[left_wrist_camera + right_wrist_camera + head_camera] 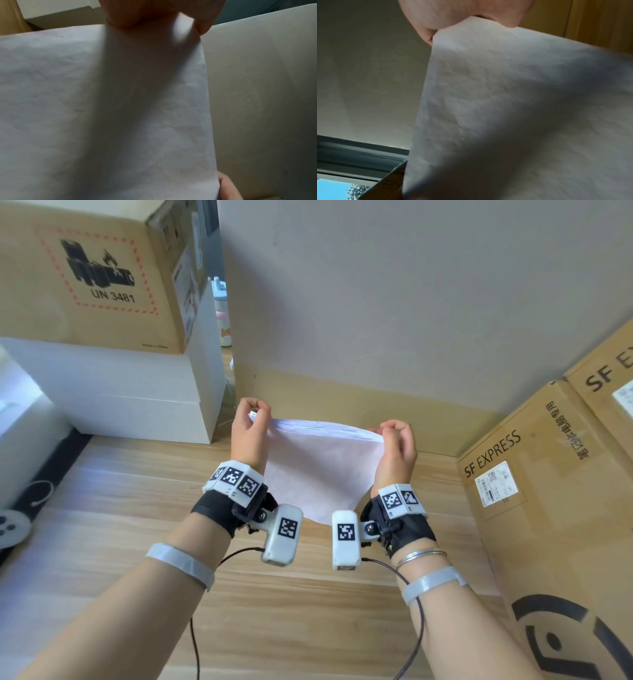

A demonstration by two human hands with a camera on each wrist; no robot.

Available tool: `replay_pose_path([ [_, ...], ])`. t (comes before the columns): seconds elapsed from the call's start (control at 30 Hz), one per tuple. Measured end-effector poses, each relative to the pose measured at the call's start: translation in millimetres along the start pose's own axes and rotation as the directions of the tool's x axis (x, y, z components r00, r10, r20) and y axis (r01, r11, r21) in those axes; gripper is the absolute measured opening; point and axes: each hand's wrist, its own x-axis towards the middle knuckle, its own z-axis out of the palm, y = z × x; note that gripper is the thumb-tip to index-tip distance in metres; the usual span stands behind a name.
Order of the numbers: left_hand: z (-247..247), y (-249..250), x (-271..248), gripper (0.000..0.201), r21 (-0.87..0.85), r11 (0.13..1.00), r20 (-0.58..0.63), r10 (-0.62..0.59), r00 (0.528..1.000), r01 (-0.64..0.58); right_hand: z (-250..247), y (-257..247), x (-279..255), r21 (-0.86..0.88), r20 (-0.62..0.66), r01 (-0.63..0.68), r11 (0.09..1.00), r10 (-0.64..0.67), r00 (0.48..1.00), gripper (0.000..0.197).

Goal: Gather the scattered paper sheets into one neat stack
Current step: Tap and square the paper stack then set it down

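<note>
Wooden planks of the table [308,604] fill the lower part of the head view, with a plain wall at 12 o'clock, white boxes [144,398] at 10 o'clock and brown shipping cartons [534,508] at 3 o'clock. Above the table, at 12 o'clock from the wrists, the paper sheets [322,467] hang as one bundle between the two hands, lifted and not lying flat. Its upper edge runs from 9 to 3 o'clock. The left hand [248,433] pinches the upper left corner and the right hand [395,450] pinches the upper right corner; both have curled fingers closed on the paper. Neither hand is nearer, since each holds one end. I judge the next move is to lower the bottom edge to the table and tap it level. Only the head view shows several layered edges along the top; the wrist views show one wrinkled face, and the lower edge is hidden there.
</note>
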Motion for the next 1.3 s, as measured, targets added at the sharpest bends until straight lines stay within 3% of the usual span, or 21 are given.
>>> replay_pose_path([
  [0.17, -0.9, 1.4, -3.9, 0.009, 0.021, 0.996, 0.032, 0.090, 0.995, -0.090, -2.0, 0.7, -5.3, -0.036, -0.016, 0.075, 0.997, -0.075, 0.997, 0.013],
  [0.3, -0.4, -1.1, -5.2, 0.018, 0.082, 0.987, 0.016, 0.141, 0.990, -0.142, 2.7, 8.1, -7.5, -0.042, -0.061, -0.006, 0.999, 0.004, 0.998, 0.031],
  [0.37, -1.7, -1.4, -4.6, 0.008, 0.030, 0.991, 0.011, 0.129, 0.992, -0.129, 3.1, 9.4, -6.0, -0.043, -0.093, -0.053, 0.998, 0.049, 0.994, 0.040],
  [0.4, -3.1, -2.2, -4.1, 0.011, 0.007, 0.994, 0.019, 0.109, 0.994, -0.109, 3.2, 8.0, -5.7, -0.045, -0.097, -0.081, 0.996, 0.076, 0.992, 0.042],
  [0.5, -7.9, -7.0, -6.7, 0.045, -0.011, 0.992, 0.115, 0.127, 0.985, -0.127, 4.8, 5.0, -3.6, -0.042, -0.048, -0.144, 0.989, 0.142, 0.989, 0.040],
  [0.57, -12.1, -9.4, -8.8, 0.054, 0.013, 0.992, 0.184, 0.120, 0.976, -0.125, 3.6, 4.5, -3.4, -0.042, 0.018, -0.115, 0.992, 0.116, 0.993, 0.041],
  [0.7, -21.5, -18.8, -8.0, 0.069, 0.122, 0.991, 0.215, 0.033, 0.976, -0.061, -5.9, 9.0, 0.9, -0.031, 0.207, -0.004, 1.000, 0.010, 0.978, 0.031],
  [0.8, -26.6, -28.5, -6.6, 0.068, 0.141, 0.989, 0.221, -0.068, 0.973, 0.037, -14.3, 16.1, 2.0, -0.065, 0.302, -0.028, 0.998, 0.046, 0.952, 0.029],
  [0.93, -29.8, -38.9, -3.5, 0.043, 0.134, 0.978, 0.228, -0.186, 0.956, 0.158, -16.9, 30.4, -6.5, -0.245, 0.264, -0.206, 0.947, 0.270, 0.926, 0.025],
  [1.2, -37.8, -77.8, -3.8, 0.037, 0.381, 0.889, 0.222, -0.353, 0.909, 0.252, -20.9, 73.1, -6.3, -0.328, 0.269, -0.273, 0.904, 0.367, 0.891, 0.033],
  [1.3, -37.4, -93.0, -4.7, 0.034, 0.422, 0.856, 0.187, -0.404, 0.896, 0.298, -22.9, 87.8, -6.0, -0.401, 0.257, -0.316, 0.860, 0.436, 0.862, 0.026],
])
